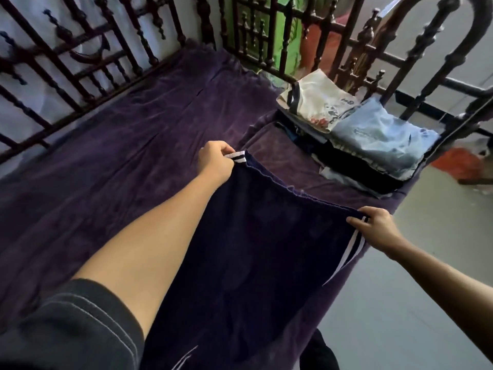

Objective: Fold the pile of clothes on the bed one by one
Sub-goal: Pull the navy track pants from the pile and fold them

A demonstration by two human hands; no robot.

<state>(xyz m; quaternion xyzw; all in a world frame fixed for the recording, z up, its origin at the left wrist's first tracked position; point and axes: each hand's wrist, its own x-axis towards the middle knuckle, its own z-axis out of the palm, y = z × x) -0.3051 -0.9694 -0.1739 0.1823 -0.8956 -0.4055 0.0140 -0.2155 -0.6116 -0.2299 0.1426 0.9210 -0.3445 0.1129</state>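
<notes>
Navy striped garment (266, 249), soft, flat

Nothing readable so far. Beyond the right hand (378, 231), the cream shirt (314, 100) shows a dark printed mark and a red-and-blue graphic, but the letters are too blurred to make out. The pale blue shirt (381, 137) just beside it carries a faint print, unreadable too.

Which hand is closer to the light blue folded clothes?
Right. The right hand grips the dark garment just short of the light blue clothes; the left hand grips it farther off to the left.
</notes>
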